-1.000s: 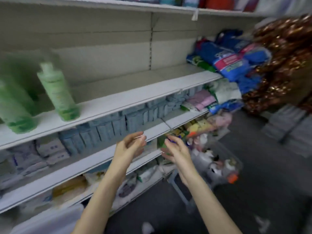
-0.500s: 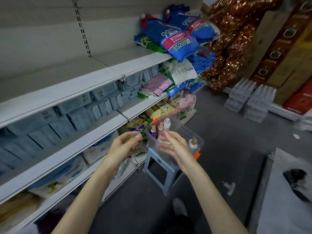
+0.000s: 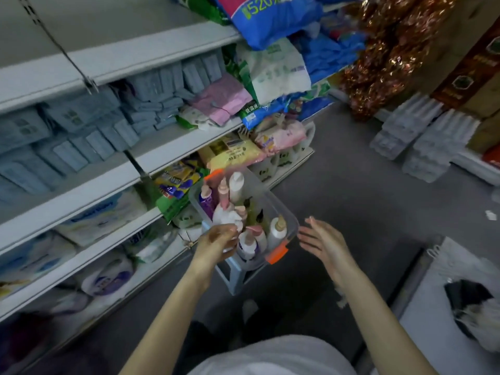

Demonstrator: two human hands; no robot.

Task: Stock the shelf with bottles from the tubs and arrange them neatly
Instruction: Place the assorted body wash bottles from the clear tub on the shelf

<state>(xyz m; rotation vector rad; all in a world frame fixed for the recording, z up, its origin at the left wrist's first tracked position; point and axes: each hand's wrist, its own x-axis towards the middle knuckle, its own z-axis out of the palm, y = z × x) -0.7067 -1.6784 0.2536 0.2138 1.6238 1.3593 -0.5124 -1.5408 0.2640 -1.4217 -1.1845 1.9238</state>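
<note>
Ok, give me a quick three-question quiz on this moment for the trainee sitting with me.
1. True or false: the right hand is gripping something.
2. The clear tub stands on: A) the bare floor, B) a small stool, C) the lowest shelf board.
3. Fill in: the tub's latches are ___ in colour.

Key: 1 false, its fingers are spread and it holds nothing, to the right of the tub. 2 B. 3 orange.
</note>
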